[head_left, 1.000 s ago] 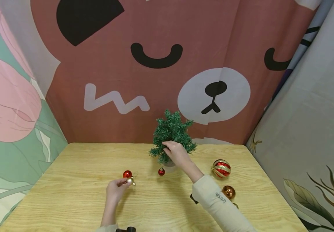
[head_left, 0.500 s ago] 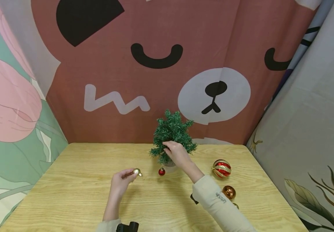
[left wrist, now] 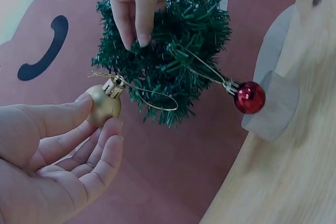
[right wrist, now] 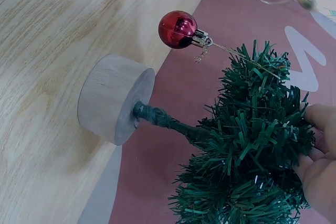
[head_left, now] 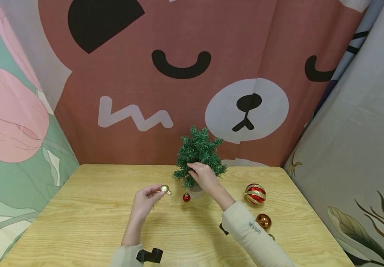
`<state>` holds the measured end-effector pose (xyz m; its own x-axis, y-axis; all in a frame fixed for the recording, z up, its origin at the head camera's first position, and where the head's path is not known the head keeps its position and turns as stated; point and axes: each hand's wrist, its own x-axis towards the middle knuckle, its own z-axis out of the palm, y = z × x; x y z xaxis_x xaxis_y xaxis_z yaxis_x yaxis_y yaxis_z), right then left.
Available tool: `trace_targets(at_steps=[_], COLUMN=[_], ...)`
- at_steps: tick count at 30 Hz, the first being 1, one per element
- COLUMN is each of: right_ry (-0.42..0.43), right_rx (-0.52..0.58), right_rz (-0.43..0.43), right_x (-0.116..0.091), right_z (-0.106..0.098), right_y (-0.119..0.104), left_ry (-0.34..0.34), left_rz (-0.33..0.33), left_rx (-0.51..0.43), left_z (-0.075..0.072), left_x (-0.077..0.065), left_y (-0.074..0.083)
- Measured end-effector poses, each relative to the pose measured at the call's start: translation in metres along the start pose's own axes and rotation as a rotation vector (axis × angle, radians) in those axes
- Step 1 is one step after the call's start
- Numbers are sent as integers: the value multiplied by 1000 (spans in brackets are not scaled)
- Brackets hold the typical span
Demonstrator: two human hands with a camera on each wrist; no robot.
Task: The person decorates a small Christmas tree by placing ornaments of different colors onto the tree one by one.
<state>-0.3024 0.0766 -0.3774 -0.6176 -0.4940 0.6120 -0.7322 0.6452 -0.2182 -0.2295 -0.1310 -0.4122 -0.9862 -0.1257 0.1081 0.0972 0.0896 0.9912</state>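
My left hand pinches a small gold Christmas ball between thumb and fingers, its metal cap up and a gold thread loop trailing from it. It is just left of a small green artificial Christmas tree, which stands on a round pale base. Fingers and thumb of my right hand grip the tree's branches on the near side; foliage hides some fingertips in the right wrist view. From a lower left branch a shiny red ball hangs by a gold thread, beside the base.
Right of the tree, a larger red-and-gold striped ball lies on the wooden table. Nearer me are a copper ball and a small gold one partly behind my right sleeve. A bear-print curtain hangs behind.
My left hand has lifted and moved right toward the tree with the gold ball. A red ball that showed beside it is out of sight now. My right hand stays at the branches.
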Motion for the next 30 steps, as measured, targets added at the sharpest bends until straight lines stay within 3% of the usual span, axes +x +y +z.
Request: trace_targets(at_steps=[6, 11, 14, 21, 30], right_ry=[-19, -21, -11, 42, 50], right_rx=[5, 16, 32, 62, 62], right_rz=[-5, -9, -15, -63, -59], right_x=[1, 0, -1, -4, -4], right_z=[1, 0, 0, 1, 3], right_y=[0, 0, 0, 1, 2], left_ry=[-28, -72, -97, -87, -86], left_rz=[37, 204, 252, 130, 114], left_rx=[-27, -78, -84, -25, 11], left_z=[5, 8, 10, 15, 19], left_x=[3, 4, 5, 10, 14], left_y=[5, 8, 10, 16, 26])
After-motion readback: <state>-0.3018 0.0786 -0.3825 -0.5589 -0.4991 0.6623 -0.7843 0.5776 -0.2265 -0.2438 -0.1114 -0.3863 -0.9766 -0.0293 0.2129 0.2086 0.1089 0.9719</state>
